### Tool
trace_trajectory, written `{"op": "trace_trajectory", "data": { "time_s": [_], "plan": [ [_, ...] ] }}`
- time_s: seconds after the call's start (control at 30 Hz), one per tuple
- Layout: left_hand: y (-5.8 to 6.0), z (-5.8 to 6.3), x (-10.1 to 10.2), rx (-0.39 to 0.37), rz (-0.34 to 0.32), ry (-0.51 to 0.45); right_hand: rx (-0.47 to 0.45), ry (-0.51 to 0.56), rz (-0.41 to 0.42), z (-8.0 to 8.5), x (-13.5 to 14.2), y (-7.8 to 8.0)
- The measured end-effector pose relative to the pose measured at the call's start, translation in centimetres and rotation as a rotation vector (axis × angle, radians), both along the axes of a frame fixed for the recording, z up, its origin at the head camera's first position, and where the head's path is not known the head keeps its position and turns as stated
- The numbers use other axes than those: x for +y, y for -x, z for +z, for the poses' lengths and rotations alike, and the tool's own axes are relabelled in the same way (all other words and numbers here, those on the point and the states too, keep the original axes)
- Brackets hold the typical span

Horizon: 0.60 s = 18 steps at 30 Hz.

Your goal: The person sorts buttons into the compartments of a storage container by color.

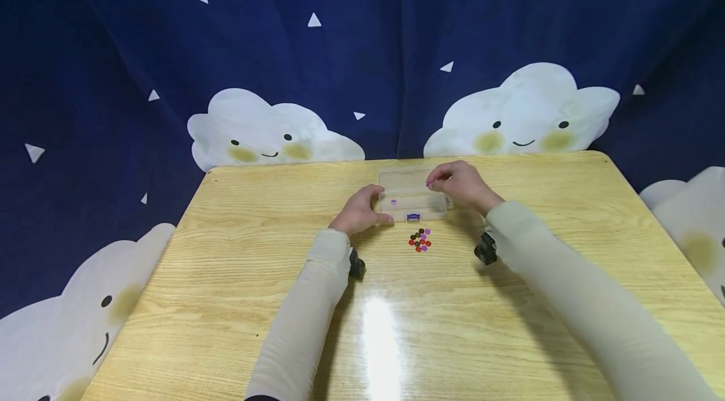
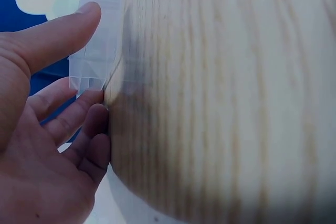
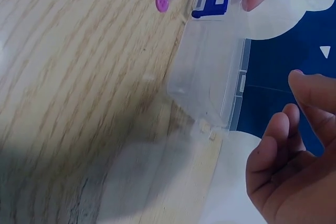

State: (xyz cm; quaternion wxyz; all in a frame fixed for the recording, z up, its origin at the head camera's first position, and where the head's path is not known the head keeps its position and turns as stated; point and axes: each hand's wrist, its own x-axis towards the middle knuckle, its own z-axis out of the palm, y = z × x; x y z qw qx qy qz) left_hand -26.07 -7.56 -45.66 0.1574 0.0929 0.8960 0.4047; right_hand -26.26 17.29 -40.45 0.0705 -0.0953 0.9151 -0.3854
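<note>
A clear plastic box (image 1: 416,206) with a blue latch (image 1: 413,217) lies on the table with its lid (image 1: 402,179) opened back. My left hand (image 1: 362,211) grips the box's left end, thumb along the front and fingers round the side. Over the right part of the box, my right hand (image 1: 460,184) pinches a small purple button (image 1: 428,184) between thumb and fingertips. Inside the box, toward the left, is another purple button (image 1: 393,201). Purple, black and red buttons (image 1: 419,242) lie in a loose cluster in front of the box; several also show in the right wrist view.
The wooden table (image 1: 272,262) ends a short way behind the box, against a dark blue curtain (image 1: 340,48) with white clouds. Black wrist cameras (image 1: 486,248) sit under both sleeves. A bright glare streak lies on the table between the forearms.
</note>
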Motion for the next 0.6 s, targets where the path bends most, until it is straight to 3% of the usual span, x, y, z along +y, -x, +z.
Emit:
{"op": "trace_trajectory", "data": {
  "time_s": [0.6],
  "plan": [
    [-0.2,-0.1,0.2,0.03,0.003,0.011,-0.032,0.024,-0.02,-0.8,-2.4,1.1]
  ]
}}
